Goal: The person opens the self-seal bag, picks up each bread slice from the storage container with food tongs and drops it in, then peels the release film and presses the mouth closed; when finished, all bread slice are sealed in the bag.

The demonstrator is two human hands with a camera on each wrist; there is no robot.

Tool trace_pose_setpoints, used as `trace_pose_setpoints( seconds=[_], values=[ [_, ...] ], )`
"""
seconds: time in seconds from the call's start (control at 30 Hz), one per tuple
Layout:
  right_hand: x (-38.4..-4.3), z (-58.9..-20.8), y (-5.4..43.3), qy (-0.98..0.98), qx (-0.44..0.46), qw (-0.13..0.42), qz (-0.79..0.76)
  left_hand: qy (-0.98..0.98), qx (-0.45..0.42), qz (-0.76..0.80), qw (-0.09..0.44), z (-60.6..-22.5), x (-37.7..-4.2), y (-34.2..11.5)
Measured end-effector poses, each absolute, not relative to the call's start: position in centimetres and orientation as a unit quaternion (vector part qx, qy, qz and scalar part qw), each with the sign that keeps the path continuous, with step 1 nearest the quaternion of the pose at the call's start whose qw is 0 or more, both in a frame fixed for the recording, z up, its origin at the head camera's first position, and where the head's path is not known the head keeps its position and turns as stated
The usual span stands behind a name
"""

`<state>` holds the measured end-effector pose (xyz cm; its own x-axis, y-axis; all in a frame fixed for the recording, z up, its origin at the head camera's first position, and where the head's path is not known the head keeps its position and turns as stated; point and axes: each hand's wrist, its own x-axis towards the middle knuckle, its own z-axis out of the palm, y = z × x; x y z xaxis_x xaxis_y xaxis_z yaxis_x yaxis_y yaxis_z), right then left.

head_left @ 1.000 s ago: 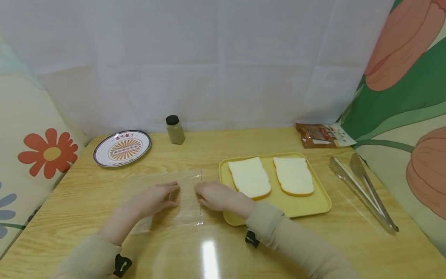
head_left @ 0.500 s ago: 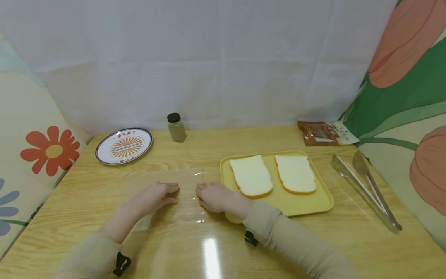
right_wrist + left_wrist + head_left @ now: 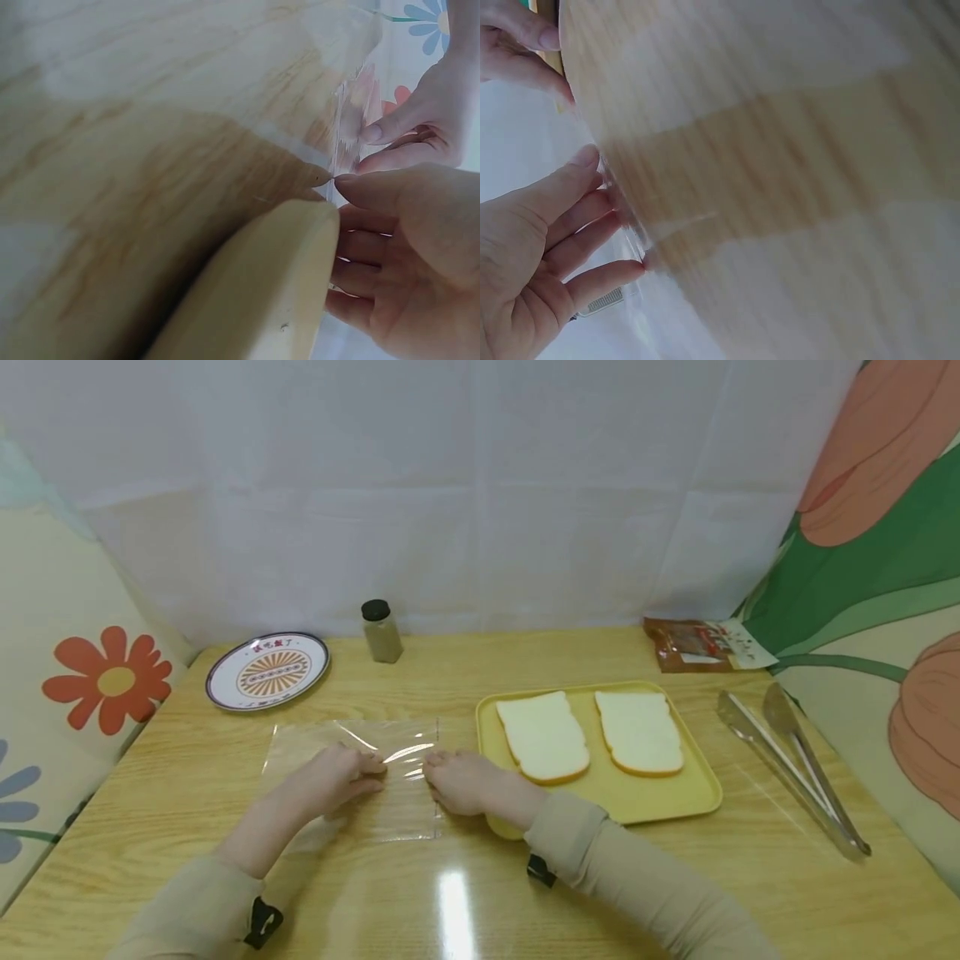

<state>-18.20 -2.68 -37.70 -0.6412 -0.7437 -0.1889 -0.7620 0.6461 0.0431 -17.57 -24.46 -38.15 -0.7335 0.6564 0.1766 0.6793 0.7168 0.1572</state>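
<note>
A flat, clear plastic bag (image 3: pixel 352 822) lies on the wooden table. My left hand (image 3: pixel 333 781) is on the bag, its thumb and fingers drawing the film up in a small ridge, as the right wrist view shows. At the bag's right edge, my right hand (image 3: pixel 461 783) has its fingers curled down, the thumb tip (image 3: pixel 346 181) meeting the film. How firmly either hand pinches is partly hidden. Just right of that hand, a yellow tray (image 3: pixel 618 806) carries two slices of bread, one on the left (image 3: pixel 542 737) and one on the right (image 3: pixel 640 732).
A patterned plate (image 3: pixel 225 681) and a black-capped jar (image 3: pixel 384 639) stand at the back left. A brown food packet (image 3: pixel 686 647) lies at the back right. Metal tongs (image 3: pixel 795 777) lie right of the tray. A white cloth (image 3: pixel 480 527) hangs behind the table.
The film has wrinkled and lifted near my fingertips, with bright streaks now showing across it. Both hands have kept nearly the same place.
</note>
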Motion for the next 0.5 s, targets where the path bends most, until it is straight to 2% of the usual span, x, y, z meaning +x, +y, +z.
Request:
trace_pose_setpoints(
  seconds=[0.2, 0.5],
  values=[
    [-18.34, -37.73, -2.68, 0.905, -0.412, 0.083, 0.061, -0.915, -0.378, -0.123, 0.063, -38.27, -17.64, -24.20],
    [-18.23, -37.82, -2.66, 0.904, -0.418, 0.075, 0.058, -0.930, -0.342, -0.121, 0.053, -38.02, -18.11, -24.04]
  ],
)
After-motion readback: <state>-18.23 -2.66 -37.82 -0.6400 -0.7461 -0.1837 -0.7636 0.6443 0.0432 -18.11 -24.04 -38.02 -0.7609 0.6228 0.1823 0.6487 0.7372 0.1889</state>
